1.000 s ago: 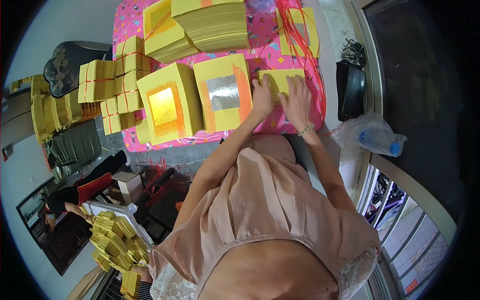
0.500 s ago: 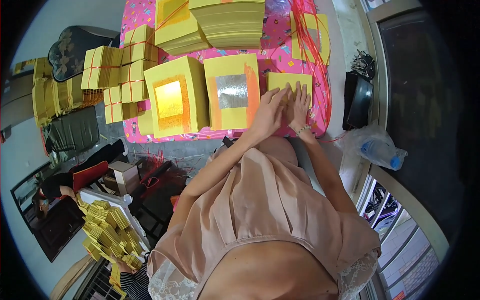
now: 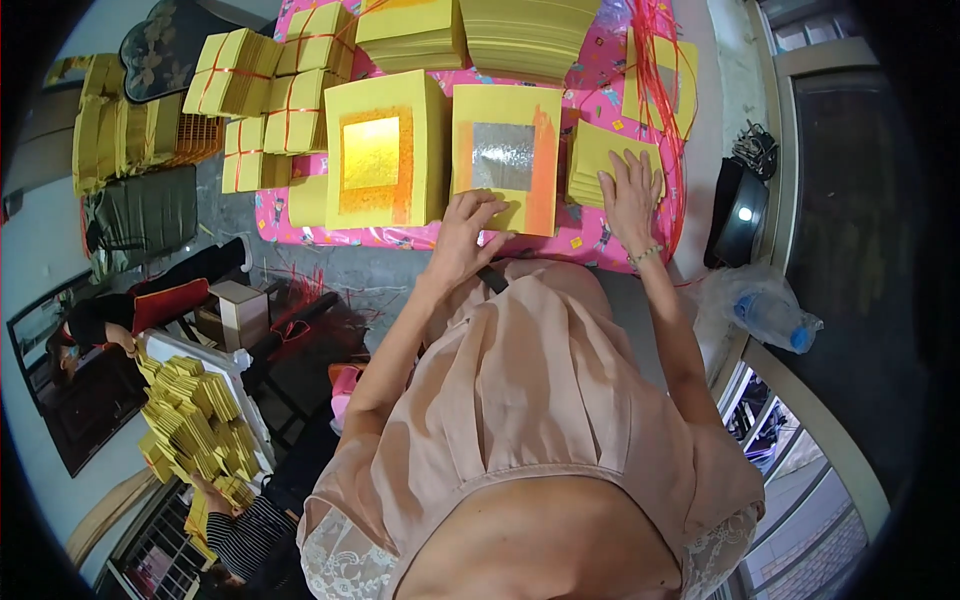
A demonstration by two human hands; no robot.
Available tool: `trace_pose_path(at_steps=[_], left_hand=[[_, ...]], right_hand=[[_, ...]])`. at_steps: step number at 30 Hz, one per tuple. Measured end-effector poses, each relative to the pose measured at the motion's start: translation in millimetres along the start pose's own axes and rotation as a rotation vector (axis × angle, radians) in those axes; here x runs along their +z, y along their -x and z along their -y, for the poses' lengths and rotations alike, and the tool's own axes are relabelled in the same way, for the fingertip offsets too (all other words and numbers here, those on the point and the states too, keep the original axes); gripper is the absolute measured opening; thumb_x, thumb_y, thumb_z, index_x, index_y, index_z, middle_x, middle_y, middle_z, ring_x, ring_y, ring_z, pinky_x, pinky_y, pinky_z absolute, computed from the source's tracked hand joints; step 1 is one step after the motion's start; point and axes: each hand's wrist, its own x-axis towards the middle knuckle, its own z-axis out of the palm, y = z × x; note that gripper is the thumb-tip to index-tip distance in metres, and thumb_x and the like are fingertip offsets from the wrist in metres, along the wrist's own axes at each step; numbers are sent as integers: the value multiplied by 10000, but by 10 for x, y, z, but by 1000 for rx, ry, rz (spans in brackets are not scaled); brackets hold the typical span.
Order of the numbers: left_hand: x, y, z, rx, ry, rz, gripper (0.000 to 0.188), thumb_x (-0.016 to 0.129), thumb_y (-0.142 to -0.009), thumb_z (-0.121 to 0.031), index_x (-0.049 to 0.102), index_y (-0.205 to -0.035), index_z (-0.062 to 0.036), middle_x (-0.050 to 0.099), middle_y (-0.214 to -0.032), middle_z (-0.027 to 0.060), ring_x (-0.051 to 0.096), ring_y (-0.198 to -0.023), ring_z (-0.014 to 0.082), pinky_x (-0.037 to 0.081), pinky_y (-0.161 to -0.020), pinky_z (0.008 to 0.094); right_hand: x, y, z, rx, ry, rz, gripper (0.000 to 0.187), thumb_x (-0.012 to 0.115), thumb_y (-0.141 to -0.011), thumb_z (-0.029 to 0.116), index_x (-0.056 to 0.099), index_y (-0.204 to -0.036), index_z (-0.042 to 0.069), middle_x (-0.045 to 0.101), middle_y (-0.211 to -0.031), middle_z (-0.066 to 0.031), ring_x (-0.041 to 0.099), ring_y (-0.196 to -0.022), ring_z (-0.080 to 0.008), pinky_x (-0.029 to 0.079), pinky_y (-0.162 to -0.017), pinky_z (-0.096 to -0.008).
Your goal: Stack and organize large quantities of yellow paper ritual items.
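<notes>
My left hand (image 3: 468, 238) rests at the near edge of a yellow paper stack (image 3: 505, 105) whose top sheet bears a silver square with orange bands. Its fingers lie bent on the sheet's near left part, the thumb apart from them. My right hand (image 3: 632, 200) lies with fingers spread on a smaller pile of yellow paper (image 3: 598, 160) to the right, its layers slightly fanned at the left side. Left of the silver stack stands a thick yellow stack (image 3: 345, 205) with a gold square and orange border.
The table has a pink patterned cover (image 3: 400, 238). Yellow bundles tied with red string (image 3: 300, 110) stand at the left, with taller stacks (image 3: 525, 35) behind. Red strings (image 3: 655, 70) hang at the right. Two co-workers sit at the left near a table of yellow bundles (image 3: 190, 415).
My left hand has moved left from the small pile onto the silver-square stack. My right hand stays on the small pile, its fingers now more spread. The view has shifted slightly.
</notes>
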Motion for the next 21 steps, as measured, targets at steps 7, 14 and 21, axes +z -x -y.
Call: trace_pose_path(at_steps=[7, 14, 21], left_hand=[[-7, 14, 108, 87, -74, 28, 424, 763, -749, -163, 639, -1146, -78, 580, -1170, 117, 503, -1149, 341, 436, -984, 433], [47, 37, 175, 68, -54, 55, 409, 750, -758, -146, 645, -1149, -84, 593, -1156, 116, 514, -1134, 324, 446, -971, 417], [15, 29, 190, 25, 41, 61, 282, 740, -778, -157, 707, -1052, -96, 613, -1142, 113, 536, -1104, 309, 467, -940, 408]], right_hand=[[-456, 24, 442, -275, -382, 106, 404, 650, -878, 333, 598, -1187, 78, 584, -1155, -107, 518, -1143, -296, 371, -971, -425], [-440, 191, 698, -525, -418, 205, 398, 729, -774, 288, 610, -1083, 70, 588, -1060, -71, 546, -1026, -250, 410, -878, -389], [-405, 137, 671, -482, -519, 195, 187, 722, -789, 195, 685, -918, 65, 616, -952, -52, 593, -915, -235, 486, -771, -361]])
